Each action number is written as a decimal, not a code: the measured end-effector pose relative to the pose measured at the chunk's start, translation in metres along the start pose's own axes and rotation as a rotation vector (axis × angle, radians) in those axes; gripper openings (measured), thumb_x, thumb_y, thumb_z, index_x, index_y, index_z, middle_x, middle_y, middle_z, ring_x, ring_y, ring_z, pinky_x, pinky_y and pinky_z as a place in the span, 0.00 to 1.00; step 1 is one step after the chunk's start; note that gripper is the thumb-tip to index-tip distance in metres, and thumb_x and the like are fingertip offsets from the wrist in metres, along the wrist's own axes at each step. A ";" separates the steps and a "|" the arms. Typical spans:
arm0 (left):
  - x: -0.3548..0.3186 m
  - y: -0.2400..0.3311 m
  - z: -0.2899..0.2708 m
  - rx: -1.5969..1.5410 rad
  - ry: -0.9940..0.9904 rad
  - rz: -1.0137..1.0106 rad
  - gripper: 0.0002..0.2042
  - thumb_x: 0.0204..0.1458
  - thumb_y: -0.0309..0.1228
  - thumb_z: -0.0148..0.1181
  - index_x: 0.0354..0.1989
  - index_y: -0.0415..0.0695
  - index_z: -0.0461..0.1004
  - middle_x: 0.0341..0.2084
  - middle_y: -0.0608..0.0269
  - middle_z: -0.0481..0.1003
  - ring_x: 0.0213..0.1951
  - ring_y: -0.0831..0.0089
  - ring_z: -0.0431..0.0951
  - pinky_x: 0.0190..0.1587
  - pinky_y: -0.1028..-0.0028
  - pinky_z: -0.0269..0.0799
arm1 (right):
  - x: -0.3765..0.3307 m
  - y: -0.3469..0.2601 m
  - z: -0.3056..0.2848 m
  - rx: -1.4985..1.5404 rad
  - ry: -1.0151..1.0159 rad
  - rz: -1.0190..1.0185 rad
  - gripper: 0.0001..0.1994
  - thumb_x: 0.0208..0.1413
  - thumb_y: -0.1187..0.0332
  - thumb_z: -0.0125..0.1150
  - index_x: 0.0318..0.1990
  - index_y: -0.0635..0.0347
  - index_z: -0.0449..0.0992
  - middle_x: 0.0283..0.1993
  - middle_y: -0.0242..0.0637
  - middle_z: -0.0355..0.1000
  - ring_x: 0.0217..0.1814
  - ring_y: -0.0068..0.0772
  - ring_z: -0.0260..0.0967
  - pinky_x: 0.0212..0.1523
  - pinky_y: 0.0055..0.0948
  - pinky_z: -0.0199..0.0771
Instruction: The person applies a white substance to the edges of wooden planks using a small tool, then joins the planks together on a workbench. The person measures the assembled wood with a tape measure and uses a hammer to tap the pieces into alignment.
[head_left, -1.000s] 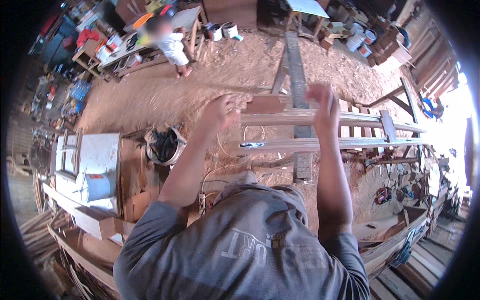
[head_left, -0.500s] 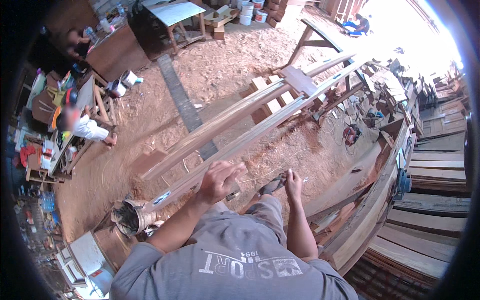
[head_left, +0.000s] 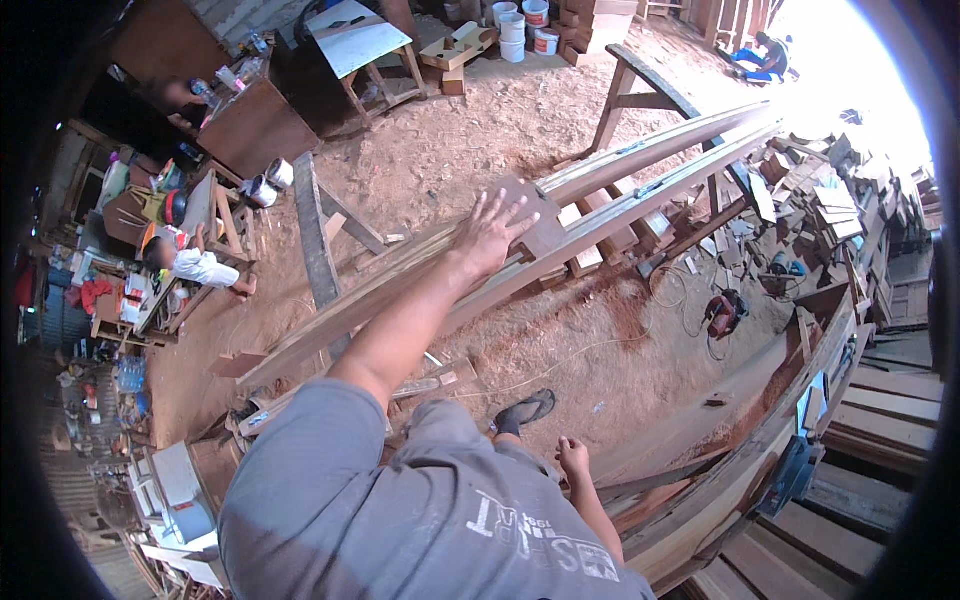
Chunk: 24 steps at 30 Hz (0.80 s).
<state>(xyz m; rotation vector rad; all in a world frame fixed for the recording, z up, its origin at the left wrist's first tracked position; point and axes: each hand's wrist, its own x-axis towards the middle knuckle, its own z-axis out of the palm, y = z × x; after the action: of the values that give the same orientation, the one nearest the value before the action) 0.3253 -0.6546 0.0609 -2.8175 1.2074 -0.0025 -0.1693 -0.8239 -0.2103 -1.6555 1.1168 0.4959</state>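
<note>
No longer before the grey shirt [head_left: 440, 500], as half a second ago, but out at the flat brown board [head_left: 548, 228]: the left hand [head_left: 486, 240]. Fingers spread wide over the board's near edge; touching or only above, cannot tell. Right hand [head_left: 573, 457] low, curled narrow; cannot tell if holding something. Board across the two long beams [head_left: 650, 155]. Probably stiff, rather light, dry, not slippery, not fragile; best to grip by opposite edges, minding splinters.
</note>
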 end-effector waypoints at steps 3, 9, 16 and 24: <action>0.017 -0.002 0.016 -0.232 0.036 0.046 0.37 0.62 0.26 0.62 0.81 0.65 0.63 0.83 0.60 0.56 0.84 0.50 0.51 0.86 0.50 0.44 | 0.014 0.008 -0.030 0.193 0.015 0.015 0.19 0.73 0.56 0.63 0.53 0.68 0.83 0.41 0.42 0.85 0.33 0.30 0.82 0.34 0.32 0.80; 0.028 -0.013 -0.018 -0.607 0.217 -0.140 0.25 0.65 0.30 0.65 0.71 0.56 0.76 0.64 0.54 0.81 0.63 0.52 0.82 0.70 0.60 0.75 | 0.053 -0.007 -0.077 0.247 0.046 0.055 0.18 0.73 0.56 0.62 0.52 0.65 0.82 0.40 0.38 0.84 0.32 0.27 0.81 0.29 0.28 0.75; 0.109 -0.024 -0.059 -1.293 0.536 -0.242 0.21 0.70 0.36 0.66 0.62 0.31 0.77 0.49 0.52 0.85 0.50 0.70 0.84 0.54 0.69 0.79 | 0.133 -0.048 -0.152 0.217 0.001 0.044 0.19 0.75 0.55 0.62 0.56 0.65 0.80 0.41 0.37 0.83 0.31 0.27 0.80 0.27 0.29 0.73; 0.233 0.005 -0.035 -1.679 0.546 -0.314 0.19 0.69 0.37 0.69 0.61 0.38 0.79 0.47 0.64 0.85 0.48 0.79 0.80 0.53 0.74 0.76 | 0.212 -0.130 -0.263 0.224 0.030 0.062 0.17 0.74 0.56 0.62 0.54 0.63 0.81 0.39 0.36 0.81 0.31 0.28 0.79 0.27 0.28 0.73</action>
<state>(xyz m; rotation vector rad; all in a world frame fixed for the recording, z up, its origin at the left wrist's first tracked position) 0.4814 -0.8287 0.0883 -4.7000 0.9313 0.4578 -0.0076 -1.1478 -0.2041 -1.4413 1.2032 0.3709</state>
